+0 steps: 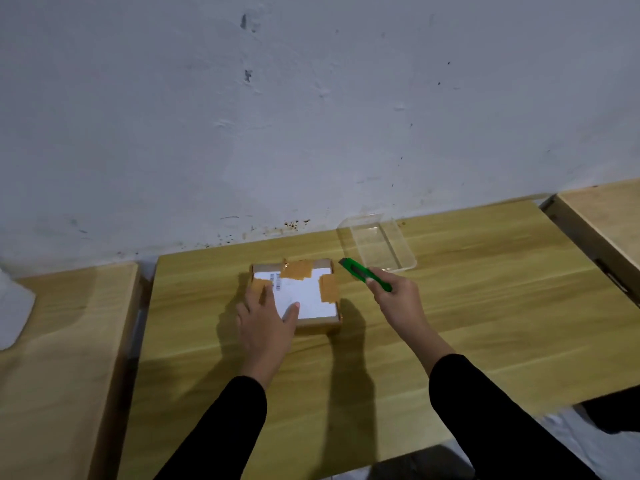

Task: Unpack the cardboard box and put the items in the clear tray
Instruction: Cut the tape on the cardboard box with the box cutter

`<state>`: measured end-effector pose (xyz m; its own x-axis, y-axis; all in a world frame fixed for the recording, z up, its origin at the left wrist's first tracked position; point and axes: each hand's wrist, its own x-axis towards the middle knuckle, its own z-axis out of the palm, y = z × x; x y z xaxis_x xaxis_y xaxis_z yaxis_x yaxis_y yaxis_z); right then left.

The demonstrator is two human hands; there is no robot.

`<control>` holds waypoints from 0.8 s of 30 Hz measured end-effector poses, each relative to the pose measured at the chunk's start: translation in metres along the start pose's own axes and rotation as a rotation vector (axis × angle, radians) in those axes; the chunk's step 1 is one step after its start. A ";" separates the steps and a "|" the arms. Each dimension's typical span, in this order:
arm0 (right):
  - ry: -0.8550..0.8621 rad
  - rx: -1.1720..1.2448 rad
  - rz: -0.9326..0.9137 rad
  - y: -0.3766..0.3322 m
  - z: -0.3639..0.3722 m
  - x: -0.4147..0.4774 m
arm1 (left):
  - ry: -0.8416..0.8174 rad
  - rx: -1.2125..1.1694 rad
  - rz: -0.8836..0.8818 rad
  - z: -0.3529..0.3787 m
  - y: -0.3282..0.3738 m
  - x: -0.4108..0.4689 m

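A small flat cardboard box [308, 292] lies closed on the wooden table [467, 306], with a white label on top and strips of brown tape across it. My left hand [266, 323] rests flat on the box's near left corner, fingers spread. My right hand [398, 296] is closed around a green utility knife [363, 273], its tip pointing up-left just beyond the box's far right corner. The clear tray [377, 244] stands behind the knife near the wall, with nothing in it.
A white wall rises right behind the table. A second wooden table [62, 323] adjoins on the left with a white object [14, 306] at its edge. Another wooden surface [602, 223] sits at the right, across a narrow gap.
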<state>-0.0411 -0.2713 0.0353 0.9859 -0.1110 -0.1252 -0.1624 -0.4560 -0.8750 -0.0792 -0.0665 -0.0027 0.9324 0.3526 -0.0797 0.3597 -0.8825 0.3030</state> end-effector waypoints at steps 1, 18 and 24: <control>-0.009 -0.008 -0.004 -0.003 0.002 -0.001 | 0.012 -0.025 0.011 0.001 -0.005 -0.007; -0.025 -0.140 -0.024 -0.011 0.018 -0.020 | -0.244 -0.575 -0.126 -0.001 -0.016 -0.007; -0.049 -0.203 -0.043 -0.015 0.024 -0.017 | -0.278 -0.613 -0.142 0.001 -0.019 -0.007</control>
<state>-0.0545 -0.2418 0.0392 0.9920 -0.0466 -0.1170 -0.1202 -0.6285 -0.7685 -0.0928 -0.0527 -0.0084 0.8818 0.2871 -0.3743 0.4701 -0.4690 0.7477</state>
